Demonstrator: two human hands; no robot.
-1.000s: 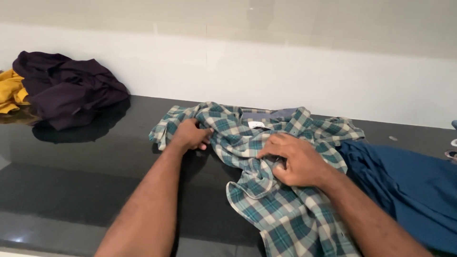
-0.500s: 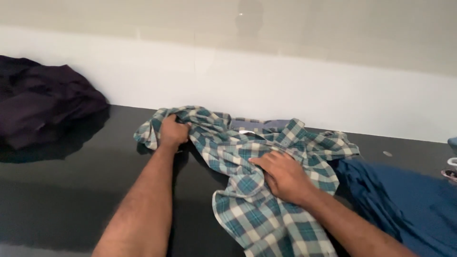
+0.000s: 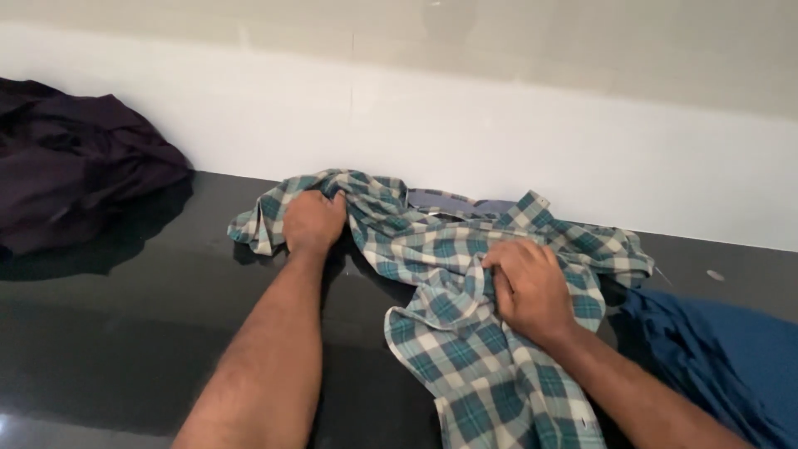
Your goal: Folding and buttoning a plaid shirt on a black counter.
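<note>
The plaid shirt point(image 3: 465, 291) lies crumpled mid-tabletop point(image 3: 125, 333) near the back edge. Since a second ago, the right hand point(image 3: 532, 287) has bunched cloth tighter; the left hand point(image 3: 312, 220) stays fisted on the sleeve, both grips closed.

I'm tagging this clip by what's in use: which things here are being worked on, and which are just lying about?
In hand:
- plaid shirt, gripped by the left hand and right hand

Lying about:
- dark purple garment, far left
- blue garment, right
- black countertop beneath
</note>
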